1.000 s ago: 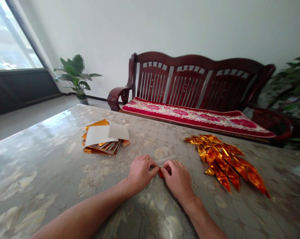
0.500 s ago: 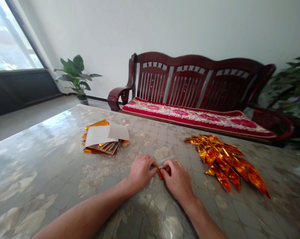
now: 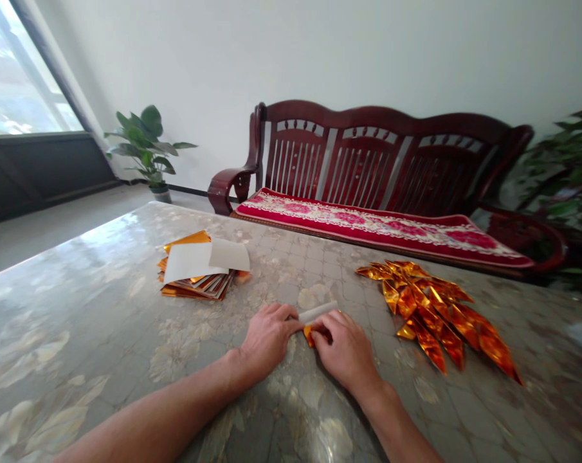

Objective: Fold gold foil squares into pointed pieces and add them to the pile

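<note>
Left hand [image 3: 266, 341] and right hand [image 3: 346, 354] both grasping, fingers closed, a small orange foil piece [image 3: 309, 335] and a white paper strip [image 3: 317, 312]. Strip projects up and right from between the hands, over the desk [image 3: 281, 263]. Pile of folded foil points [image 3: 430, 315] lies near, right of right hand. Stack of foil sheets [image 3: 197, 273], white paper on top, lies well left. Wooden bench [image 3: 368, 154] with red cushion [image 3: 368, 225] stands beyond desk.

table [image 3: 78, 308]: paper stack [image 3: 197, 273] left | foil folds [image 3: 430, 315] right | bench [image 3: 368, 154] behind
</note>
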### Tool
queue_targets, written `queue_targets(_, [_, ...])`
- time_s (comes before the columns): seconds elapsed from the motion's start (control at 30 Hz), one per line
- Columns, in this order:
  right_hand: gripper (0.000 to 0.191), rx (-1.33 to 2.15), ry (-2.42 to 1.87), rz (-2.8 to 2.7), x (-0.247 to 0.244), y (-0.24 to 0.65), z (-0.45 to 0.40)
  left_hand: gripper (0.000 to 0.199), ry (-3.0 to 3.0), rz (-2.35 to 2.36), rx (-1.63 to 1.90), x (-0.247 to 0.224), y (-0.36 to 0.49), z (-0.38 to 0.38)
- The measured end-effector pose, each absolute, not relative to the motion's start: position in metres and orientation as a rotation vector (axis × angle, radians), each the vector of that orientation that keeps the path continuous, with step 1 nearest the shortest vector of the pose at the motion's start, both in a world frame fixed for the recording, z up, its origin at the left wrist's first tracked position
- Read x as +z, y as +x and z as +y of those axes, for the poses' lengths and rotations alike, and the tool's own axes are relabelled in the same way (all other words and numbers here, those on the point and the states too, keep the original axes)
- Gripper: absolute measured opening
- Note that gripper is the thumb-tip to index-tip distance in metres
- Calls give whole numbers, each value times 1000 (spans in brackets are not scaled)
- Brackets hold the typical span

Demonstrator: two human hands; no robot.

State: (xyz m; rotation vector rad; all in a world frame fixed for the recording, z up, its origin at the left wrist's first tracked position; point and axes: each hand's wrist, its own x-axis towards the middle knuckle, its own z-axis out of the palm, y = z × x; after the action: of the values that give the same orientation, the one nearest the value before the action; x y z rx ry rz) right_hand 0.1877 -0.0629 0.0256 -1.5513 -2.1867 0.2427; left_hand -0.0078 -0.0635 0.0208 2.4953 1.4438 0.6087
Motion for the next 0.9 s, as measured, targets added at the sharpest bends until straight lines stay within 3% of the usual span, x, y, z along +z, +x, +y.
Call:
queue_targets(0.07, [11, 309, -1498, -2250, 29, 193, -62, 43, 2477, 1459, 598, 21, -7, -62])
queue_targets(0.2, [34, 414, -1388, -2351, 35, 202, -62, 43, 2465, 1473, 584, 20, -7, -59])
queue_targets(0.4, [19, 247, -1277, -2420, 31, 204, -66, 40, 2480, 1463, 581, 21, -8, -60])
queue_targets(0.9, [20, 10, -1554, -2253, 17, 187, -59, 39, 2393, 1450, 660, 16, -8, -54])
